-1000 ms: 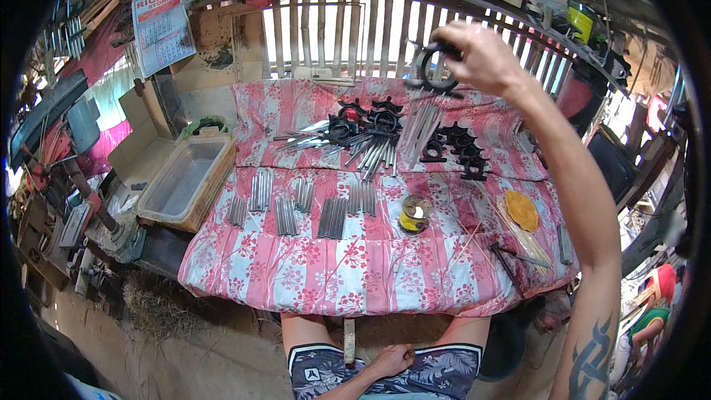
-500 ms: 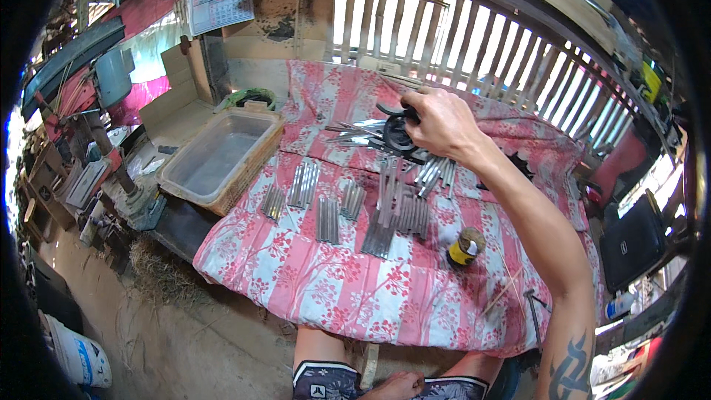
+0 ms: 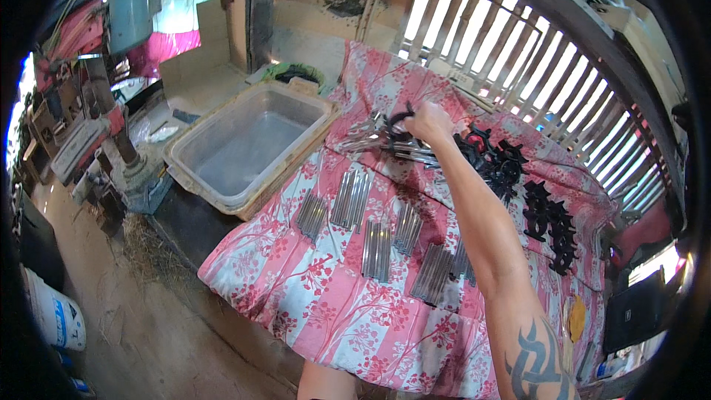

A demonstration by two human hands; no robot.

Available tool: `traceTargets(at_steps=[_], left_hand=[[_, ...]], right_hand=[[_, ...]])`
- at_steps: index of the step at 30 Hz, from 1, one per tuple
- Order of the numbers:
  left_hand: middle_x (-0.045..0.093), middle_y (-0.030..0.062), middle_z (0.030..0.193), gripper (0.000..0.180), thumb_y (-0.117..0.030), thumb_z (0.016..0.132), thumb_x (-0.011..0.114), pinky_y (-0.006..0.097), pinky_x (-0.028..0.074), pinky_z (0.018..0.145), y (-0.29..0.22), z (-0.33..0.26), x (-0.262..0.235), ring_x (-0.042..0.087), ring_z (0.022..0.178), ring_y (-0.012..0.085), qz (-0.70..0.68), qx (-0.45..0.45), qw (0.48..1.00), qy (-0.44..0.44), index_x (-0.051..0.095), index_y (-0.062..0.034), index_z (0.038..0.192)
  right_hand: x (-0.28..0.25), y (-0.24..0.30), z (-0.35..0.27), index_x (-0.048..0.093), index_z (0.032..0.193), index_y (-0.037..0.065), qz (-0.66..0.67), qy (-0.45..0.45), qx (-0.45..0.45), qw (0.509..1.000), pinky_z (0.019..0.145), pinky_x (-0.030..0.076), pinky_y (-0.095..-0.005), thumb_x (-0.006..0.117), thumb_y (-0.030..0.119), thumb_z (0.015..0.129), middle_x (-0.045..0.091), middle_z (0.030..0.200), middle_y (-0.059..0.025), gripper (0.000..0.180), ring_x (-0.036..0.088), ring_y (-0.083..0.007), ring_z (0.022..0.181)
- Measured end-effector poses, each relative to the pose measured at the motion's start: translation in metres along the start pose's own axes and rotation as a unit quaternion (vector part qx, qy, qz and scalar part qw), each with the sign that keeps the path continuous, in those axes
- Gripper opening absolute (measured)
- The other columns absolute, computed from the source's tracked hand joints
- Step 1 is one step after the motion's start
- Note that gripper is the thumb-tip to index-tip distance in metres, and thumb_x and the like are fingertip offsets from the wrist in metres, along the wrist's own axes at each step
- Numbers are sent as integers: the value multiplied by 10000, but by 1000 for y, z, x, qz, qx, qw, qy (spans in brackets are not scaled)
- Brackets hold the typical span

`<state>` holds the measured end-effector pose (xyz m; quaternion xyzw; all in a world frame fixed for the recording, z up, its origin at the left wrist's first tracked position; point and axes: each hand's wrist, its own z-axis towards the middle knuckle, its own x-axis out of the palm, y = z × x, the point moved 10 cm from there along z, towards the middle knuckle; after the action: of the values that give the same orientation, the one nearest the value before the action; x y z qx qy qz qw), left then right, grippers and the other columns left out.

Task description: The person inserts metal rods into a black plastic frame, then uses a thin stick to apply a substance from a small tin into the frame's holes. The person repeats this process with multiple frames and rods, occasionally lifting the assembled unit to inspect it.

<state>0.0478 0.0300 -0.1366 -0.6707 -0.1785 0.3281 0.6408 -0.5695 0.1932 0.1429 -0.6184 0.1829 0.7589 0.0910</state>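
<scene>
My right hand (image 3: 429, 123) reaches over the far part of the cloth, its fingers closed round a curved black part (image 3: 400, 120). Below it lie loose shiny metal rods (image 3: 415, 151). A heap of black pronged parts (image 3: 503, 164) spreads just right of my forearm. Nearer to me lie several bundles of metal rods, among them a front one (image 3: 376, 253), a far one (image 3: 351, 200) and one beside my forearm (image 3: 432, 274). My left hand is out of the picture.
A pink and white flowered cloth (image 3: 318, 304) covers the table. To the left stands a translucent plastic tub (image 3: 248, 200). More black pronged parts (image 3: 549, 226) lie in rows at right. A bench vise (image 3: 133, 170) is at far left, and a slatted wall (image 3: 511, 52) rises behind.
The whole view has tilted and shifted, showing more black parts at right. My right hand still holds a black part above the rods. My left hand, earlier at my lap, has left the picture.
</scene>
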Motion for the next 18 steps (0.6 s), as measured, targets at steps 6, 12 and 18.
traceTargets(at_steps=[6,12,18], left_hand=[[746,227,854,232,-259,929,700,525,584,737,4,9,-4,746,815,406,-27,-86,992,87,754,-36,955],[749,233,870,250,-272,934,693,523,589,760,4,12,-1,753,842,405,-18,-110,983,144,751,-39,1005],[754,245,901,288,-286,935,688,528,592,795,4,-6,11,759,878,408,7,-128,973,194,749,-45,1081]], right_hand=[[42,-89,-19,733,1254,-6,-62,48,72,994,1026,578,-495,773,385,819,710,1329,-257,586,692,-424,1238],[49,-159,-46,719,1274,4,-63,75,126,987,1049,566,-490,768,402,836,708,1333,-255,594,686,-411,1254],[-12,-148,-106,684,1235,-7,15,0,2,1000,953,575,-533,760,475,919,733,1215,-286,582,712,-448,1141]])
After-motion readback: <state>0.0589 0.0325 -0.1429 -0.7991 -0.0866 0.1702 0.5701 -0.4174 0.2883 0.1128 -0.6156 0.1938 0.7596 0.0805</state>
